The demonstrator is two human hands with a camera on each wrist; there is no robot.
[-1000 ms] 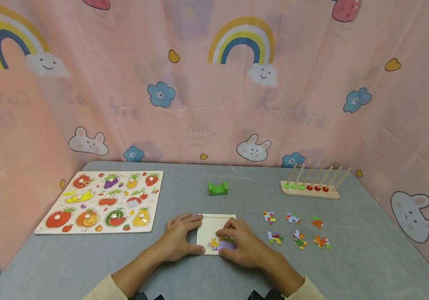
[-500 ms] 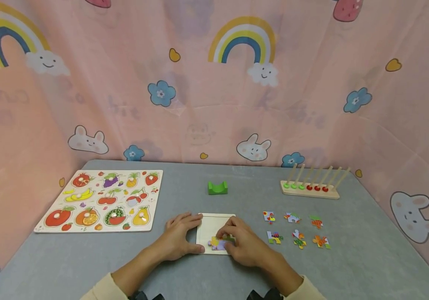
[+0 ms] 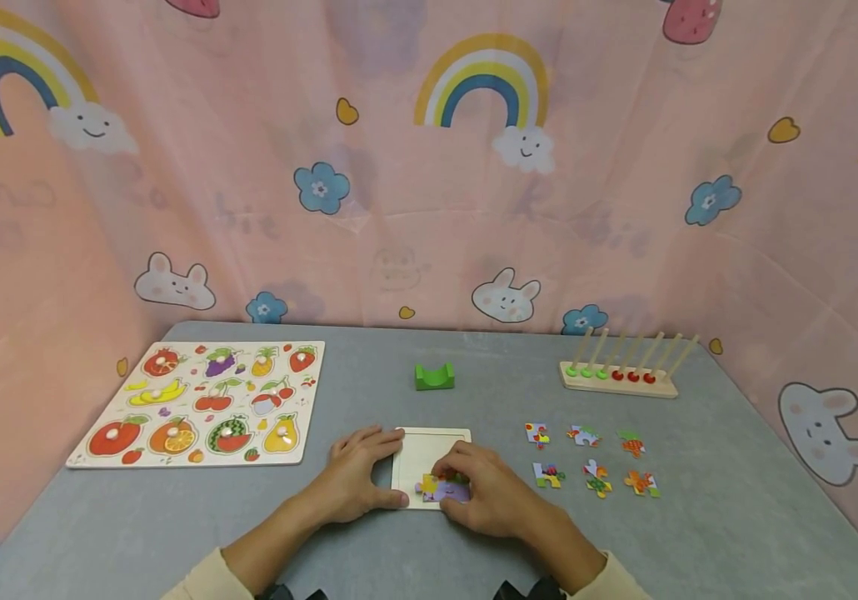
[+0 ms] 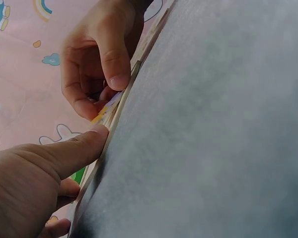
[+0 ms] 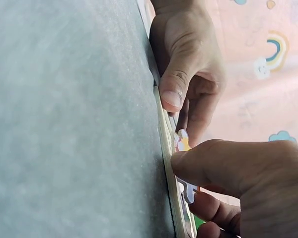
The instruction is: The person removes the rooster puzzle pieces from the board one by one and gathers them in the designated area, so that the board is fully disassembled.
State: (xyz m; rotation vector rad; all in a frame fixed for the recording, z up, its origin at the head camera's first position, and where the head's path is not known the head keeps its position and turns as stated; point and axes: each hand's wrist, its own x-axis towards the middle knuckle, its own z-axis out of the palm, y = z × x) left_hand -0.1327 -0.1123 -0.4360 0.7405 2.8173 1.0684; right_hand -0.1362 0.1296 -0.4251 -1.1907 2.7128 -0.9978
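Observation:
A small wooden puzzle tray (image 3: 420, 454) lies flat before me, with joined jigsaw pieces in its lower right part. My left hand (image 3: 357, 477) holds the tray's left side, index fingertip at the upper corner and thumb at the lower one. Over the right half, my right hand (image 3: 491, 492) pinches a jigsaw piece (image 3: 453, 490), purple with a dark green top edge, beside a yellow-and-purple piece (image 3: 428, 487). The fingers partly cover both pieces. In the right wrist view the right thumb (image 5: 188, 166) is at the tray's edge and the left hand (image 5: 188, 74) is beyond it.
Several loose jigsaw pieces (image 3: 596, 478) lie in two rows to the right. A fruit puzzle board (image 3: 296, 446) is at the left. Behind the tray stands a green curved block (image 3: 434, 377); a pegged bead rack (image 3: 619, 382) is at the back right.
My right thumb shifts right and then back left at the jigsaw piece, while the fingers stay over it. My left hand keeps its place on the tray.

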